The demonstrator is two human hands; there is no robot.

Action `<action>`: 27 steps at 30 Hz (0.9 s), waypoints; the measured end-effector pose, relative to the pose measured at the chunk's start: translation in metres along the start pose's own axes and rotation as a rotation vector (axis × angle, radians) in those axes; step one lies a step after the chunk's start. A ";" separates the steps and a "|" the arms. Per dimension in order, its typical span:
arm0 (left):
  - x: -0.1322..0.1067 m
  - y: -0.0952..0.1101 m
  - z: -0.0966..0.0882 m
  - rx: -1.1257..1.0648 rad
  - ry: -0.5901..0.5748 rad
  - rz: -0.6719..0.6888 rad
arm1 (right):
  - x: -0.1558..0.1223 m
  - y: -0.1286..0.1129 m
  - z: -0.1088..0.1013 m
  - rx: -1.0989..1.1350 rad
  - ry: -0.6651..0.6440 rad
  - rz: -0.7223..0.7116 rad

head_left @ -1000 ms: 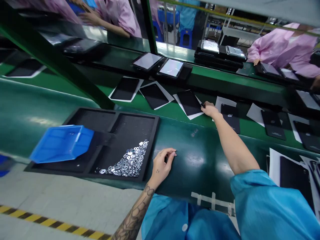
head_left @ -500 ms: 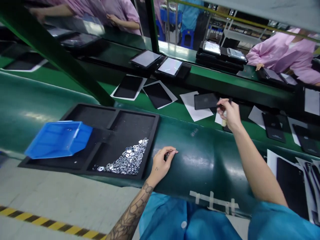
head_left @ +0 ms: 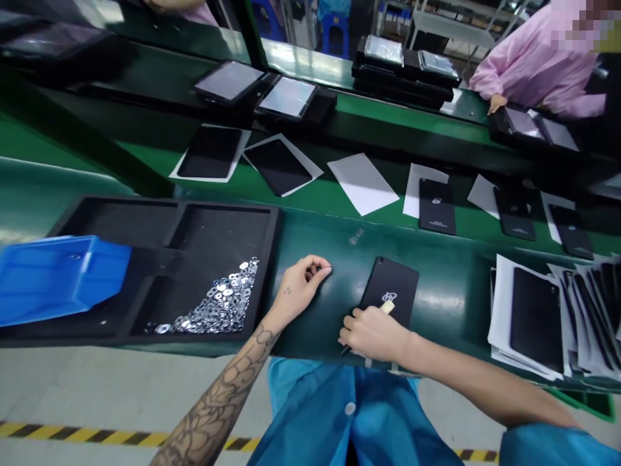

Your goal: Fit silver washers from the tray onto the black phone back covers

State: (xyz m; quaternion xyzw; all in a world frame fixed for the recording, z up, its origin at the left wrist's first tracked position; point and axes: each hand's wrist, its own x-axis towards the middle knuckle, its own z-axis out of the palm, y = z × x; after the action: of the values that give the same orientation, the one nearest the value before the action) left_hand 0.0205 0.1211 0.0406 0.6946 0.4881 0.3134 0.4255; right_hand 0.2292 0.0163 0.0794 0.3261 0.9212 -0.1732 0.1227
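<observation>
My left hand (head_left: 301, 285) hovers over the green bench with thumb and fingertips pinched together. A tiny dark bit shows at the tips, too small to name. To its right lies a black tablet back cover (head_left: 398, 285), a pale logo on its upturned face. Over the cover's lower end, my right hand (head_left: 373, 333) is closed around a slim tool with a beige end (head_left: 387, 307); a dark tip pokes out at the other side. Whether these fingers also grip the cover is hidden. Shiny metal washers (head_left: 218, 304) are heaped in a black tray (head_left: 272, 259) left of my left hand.
A blue bin (head_left: 63, 272) rests on the tray's left side. Black covers on white sheets line the green belt, beside a bare white sheet (head_left: 363, 184). Stacked covers and sheets (head_left: 533, 317) stand at right. A green post (head_left: 145, 162) rises at left; a co-worker in pink (head_left: 528, 71) sits opposite.
My right hand has brought the black cover from the belt down onto the bench before me, leaving its white sheet bare. My left hand keeps its pinch. The view has shifted right and down.
</observation>
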 end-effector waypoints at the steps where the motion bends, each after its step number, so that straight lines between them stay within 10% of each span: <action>1: 0.007 0.006 0.003 0.032 -0.057 0.034 | 0.000 0.001 0.004 0.004 0.008 -0.016; 8: 0.068 0.042 0.055 0.148 -0.390 0.086 | -0.042 0.013 0.000 0.292 0.223 -0.002; 13: 0.097 0.047 0.076 0.256 -0.491 0.044 | -0.100 0.059 0.010 1.516 0.983 0.322; 17: 0.106 0.054 0.078 0.328 -0.570 0.072 | -0.134 0.092 0.047 2.229 1.439 0.205; 27: 0.120 0.067 0.085 0.467 -0.696 0.111 | -0.124 0.085 0.069 2.404 1.438 0.216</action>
State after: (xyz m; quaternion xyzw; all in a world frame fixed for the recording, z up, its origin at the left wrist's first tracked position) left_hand 0.1602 0.1990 0.0658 0.8621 0.3348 -0.0364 0.3786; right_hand 0.3859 -0.0187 0.0385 0.3146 0.0432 -0.6323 -0.7067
